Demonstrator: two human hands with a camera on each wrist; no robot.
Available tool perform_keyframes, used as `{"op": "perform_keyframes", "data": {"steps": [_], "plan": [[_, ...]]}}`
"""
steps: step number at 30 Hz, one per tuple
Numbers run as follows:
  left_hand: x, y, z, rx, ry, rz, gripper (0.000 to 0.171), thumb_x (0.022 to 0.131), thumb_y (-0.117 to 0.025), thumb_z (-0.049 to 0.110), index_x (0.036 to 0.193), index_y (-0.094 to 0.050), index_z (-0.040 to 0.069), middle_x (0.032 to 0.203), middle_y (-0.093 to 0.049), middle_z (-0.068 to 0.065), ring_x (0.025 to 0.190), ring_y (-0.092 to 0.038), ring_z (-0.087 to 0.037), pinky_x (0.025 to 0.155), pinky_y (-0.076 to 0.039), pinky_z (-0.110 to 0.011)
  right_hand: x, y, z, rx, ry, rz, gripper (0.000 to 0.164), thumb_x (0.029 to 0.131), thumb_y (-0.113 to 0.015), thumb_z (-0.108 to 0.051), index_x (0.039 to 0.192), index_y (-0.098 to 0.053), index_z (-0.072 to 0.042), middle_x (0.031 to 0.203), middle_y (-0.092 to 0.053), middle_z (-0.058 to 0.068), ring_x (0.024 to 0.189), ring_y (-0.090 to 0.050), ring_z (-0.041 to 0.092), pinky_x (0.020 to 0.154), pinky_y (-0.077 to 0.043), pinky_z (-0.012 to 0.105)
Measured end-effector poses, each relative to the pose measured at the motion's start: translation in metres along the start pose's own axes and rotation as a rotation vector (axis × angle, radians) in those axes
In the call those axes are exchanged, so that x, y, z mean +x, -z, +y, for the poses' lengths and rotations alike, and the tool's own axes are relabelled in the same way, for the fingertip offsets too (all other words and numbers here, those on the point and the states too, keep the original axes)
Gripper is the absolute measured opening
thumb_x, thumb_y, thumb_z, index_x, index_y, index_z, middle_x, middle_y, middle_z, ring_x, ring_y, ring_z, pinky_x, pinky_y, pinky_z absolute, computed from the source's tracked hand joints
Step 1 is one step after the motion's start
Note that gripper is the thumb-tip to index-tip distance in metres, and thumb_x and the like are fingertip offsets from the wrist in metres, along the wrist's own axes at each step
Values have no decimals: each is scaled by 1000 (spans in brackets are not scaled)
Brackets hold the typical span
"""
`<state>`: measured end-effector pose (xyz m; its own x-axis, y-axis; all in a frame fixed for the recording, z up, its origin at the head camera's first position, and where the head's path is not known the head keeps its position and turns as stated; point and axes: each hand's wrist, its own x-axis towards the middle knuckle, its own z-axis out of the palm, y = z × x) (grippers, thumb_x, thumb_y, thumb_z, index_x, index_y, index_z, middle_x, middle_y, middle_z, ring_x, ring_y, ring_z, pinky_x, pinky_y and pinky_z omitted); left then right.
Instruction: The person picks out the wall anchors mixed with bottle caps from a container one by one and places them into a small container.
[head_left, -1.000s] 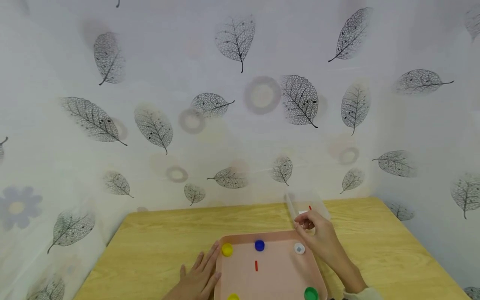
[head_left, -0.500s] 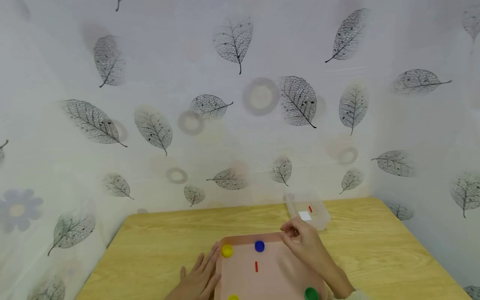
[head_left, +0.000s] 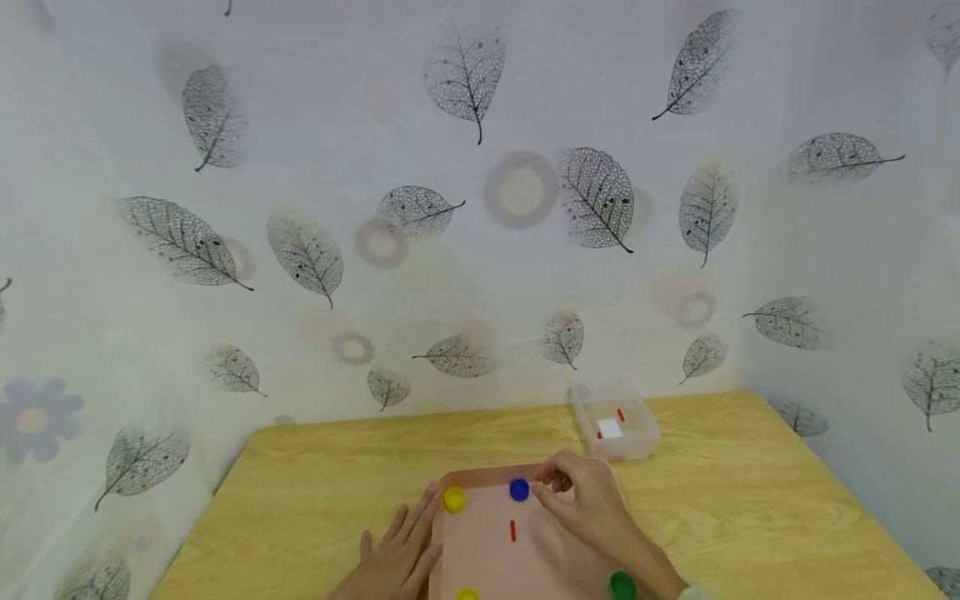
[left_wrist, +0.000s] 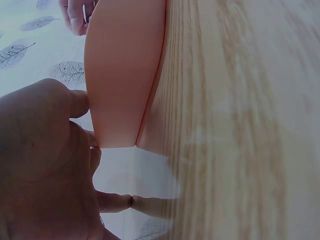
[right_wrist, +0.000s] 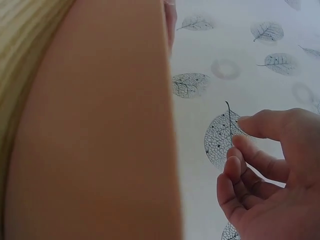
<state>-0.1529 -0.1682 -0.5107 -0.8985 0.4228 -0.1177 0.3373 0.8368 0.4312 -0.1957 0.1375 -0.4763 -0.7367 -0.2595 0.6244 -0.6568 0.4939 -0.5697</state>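
My left hand (head_left: 397, 554) rests beside the pink tray (head_left: 487, 567), fingers extended and fingertips at its left rim. Over the tray's far right part, my right hand (head_left: 596, 504) has its fingers curled, with thumb and index tips close together. I cannot tell whether something tiny is between them. Those fingertips are just right of a round blue cap (head_left: 519, 490). A short red stick (head_left: 513, 531) lies nearer on the tray floor. In the right wrist view, the tray wall (right_wrist: 100, 125) stands beside the right hand (right_wrist: 270, 170).
One yellow cap (head_left: 454, 500) sits in the far left corner, another yellow cap (head_left: 467, 594) near the lower frame edge. A green cap (head_left: 622, 586) is at the near right. Behind the tray, a translucent box (head_left: 637, 442) contains red pieces and a white square (head_left: 610, 428).
My right hand has moved left from beside the translucent box to near the blue cap, now hiding the white cap in the tray's far right corner. My left hand stays in place.
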Motion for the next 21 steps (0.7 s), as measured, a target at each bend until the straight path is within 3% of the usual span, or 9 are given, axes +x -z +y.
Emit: {"op": "perform_keyframes", "data": {"steps": [7, 21], "plan": [[3, 2, 1, -4, 49, 15, 64, 98, -18, 60, 153, 1, 33, 159, -2, 6, 140, -15, -40, 84, -2, -84, -7, -12, -7, 93, -132, -148, 6, 87, -70, -18, 89, -65, -17, 82, -60, -12, 72, -55, 5, 63, -50, 23], [4, 2, 2, -9, 52, 20, 63, 98, -18, 61, 153, -1, 34, 159, -3, 8, 140, -16, -38, 85, -2, -84, -18, -29, -4, 121, -200, -296, 7, 85, -69, -12, 87, -63, -13, 81, -59, -8, 70, -53, 8, 61, -47, 22]]}}
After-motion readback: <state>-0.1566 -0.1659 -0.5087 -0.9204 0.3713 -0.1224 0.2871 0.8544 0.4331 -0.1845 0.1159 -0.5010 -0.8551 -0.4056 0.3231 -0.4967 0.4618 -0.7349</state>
